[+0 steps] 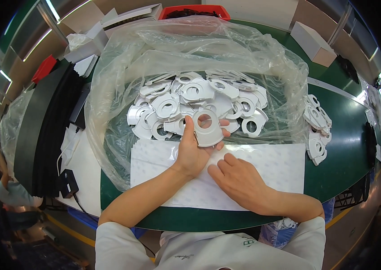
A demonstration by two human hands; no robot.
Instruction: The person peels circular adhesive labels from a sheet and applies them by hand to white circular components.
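Observation:
My left hand [191, 156] is closed around a white plastic part with a round hole [209, 137], thumb on its left edge and fingertips showing on its right. To its lower right, my right hand [241, 181] hovers above or rests on a white sheet [278, 166]; its fingers are curled together. Whatever those fingers may pinch is hidden. Just beyond both hands lies a heap of similar white parts [195, 92], spread inside an opened clear plastic bag [123, 58].
More white parts [317, 118] are stacked at the right on the green table [343, 135]. Black panels [42, 130] and a small black box with a cable [68, 183] stand at the left. A red bin [195, 10] and a white box [313, 44] sit at the back.

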